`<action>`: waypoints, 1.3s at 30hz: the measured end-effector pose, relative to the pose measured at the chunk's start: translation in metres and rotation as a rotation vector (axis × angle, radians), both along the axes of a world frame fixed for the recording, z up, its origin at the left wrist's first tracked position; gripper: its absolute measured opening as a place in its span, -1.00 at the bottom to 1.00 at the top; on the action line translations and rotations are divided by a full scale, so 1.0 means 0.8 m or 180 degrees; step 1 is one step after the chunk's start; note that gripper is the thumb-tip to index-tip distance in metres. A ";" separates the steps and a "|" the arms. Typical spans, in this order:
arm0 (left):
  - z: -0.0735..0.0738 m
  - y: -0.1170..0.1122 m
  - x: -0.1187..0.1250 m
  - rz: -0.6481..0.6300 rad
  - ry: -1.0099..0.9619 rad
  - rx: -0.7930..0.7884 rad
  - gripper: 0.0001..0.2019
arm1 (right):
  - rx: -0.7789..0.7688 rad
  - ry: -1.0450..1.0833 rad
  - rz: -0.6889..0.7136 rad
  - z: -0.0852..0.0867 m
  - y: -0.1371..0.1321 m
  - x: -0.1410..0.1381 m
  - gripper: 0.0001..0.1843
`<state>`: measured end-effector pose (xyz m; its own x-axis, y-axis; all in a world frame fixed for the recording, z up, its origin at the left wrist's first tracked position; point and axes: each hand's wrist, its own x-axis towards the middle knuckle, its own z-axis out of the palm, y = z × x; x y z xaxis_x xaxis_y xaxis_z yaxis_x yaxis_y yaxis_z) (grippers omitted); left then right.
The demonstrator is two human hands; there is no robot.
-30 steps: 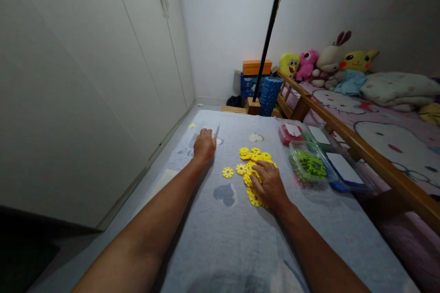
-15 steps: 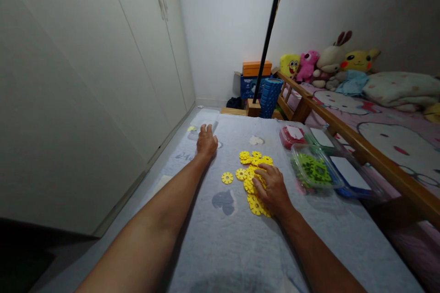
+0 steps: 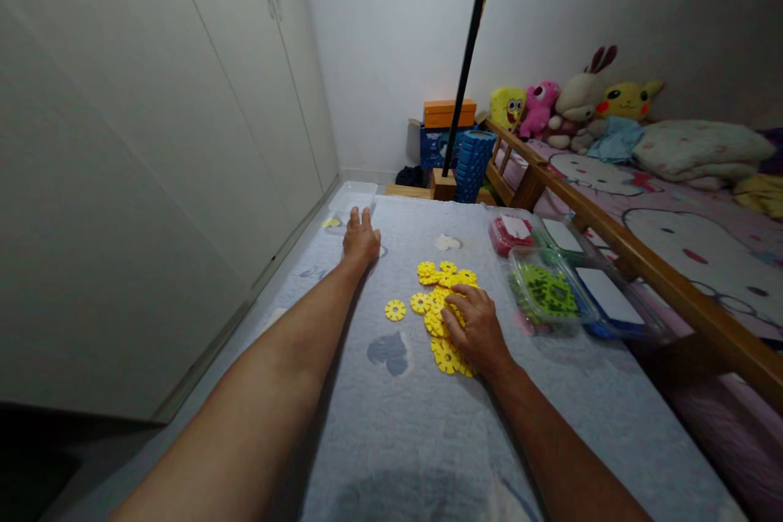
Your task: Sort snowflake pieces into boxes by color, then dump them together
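A pale grey-blue cloth with printed hearts covers the counter [image 3: 373, 424]. Nearest on it lies a loose heap of yellow notched discs [image 3: 435, 323], just right of the middle, with the right hand [image 3: 480, 330] resting over its right side. That hand's fingers are bent and a little apart; they hide what is under them, so I cannot tell whether they grip a disc. A lone yellow disc [image 3: 395, 310] lies flat, just left of the heap

To the right of the heap stands a clear box [image 3: 568, 321] of green pieces [image 3: 546, 291], near a blue box [image 3: 612, 299] with a white label. A red box [image 3: 507, 236] and another green one [image 3: 563, 236] stand behind them

Farther off, the left hand [image 3: 360, 243] reaches out, well apart from the right, its fingers spread. A clear tray [image 3: 353, 196] lies just past its fingertips; contact is hard to judge

Beyond are a wooden bed rail [image 3: 612, 235], a blue roller [image 3: 474, 167] and plush toys [image 3: 568, 110]
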<state>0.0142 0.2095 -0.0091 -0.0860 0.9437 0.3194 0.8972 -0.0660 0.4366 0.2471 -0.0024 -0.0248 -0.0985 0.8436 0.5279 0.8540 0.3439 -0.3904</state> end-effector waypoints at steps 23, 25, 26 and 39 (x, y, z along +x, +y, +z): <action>-0.013 0.009 -0.003 0.0049 0.0048 0.0061 -0.22 | -0.0047 0.0003 0.0038 0.001 -0.003 0.003 -0.86; -0.010 0.002 0.002 0.0070 0.0055 0.0152 -0.21 | -0.0076 -0.0001 0.0079 0.001 -0.003 0.003 -0.87; -0.008 -0.002 0.005 0.0083 0.0050 0.0193 -0.21 | -0.0088 -0.0003 0.0107 0.000 -0.004 0.002 -0.86; 0.007 -0.148 0.082 -0.1734 0.0092 -0.0726 -0.48 | 0.0385 0.0071 -0.0256 0.044 0.002 0.049 -0.78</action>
<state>0.0798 0.0913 -0.0031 0.4360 0.8946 0.0982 0.7722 -0.4279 0.4697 0.2865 -0.0011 0.0108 -0.0203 0.7784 0.6274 0.8723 0.3205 -0.3693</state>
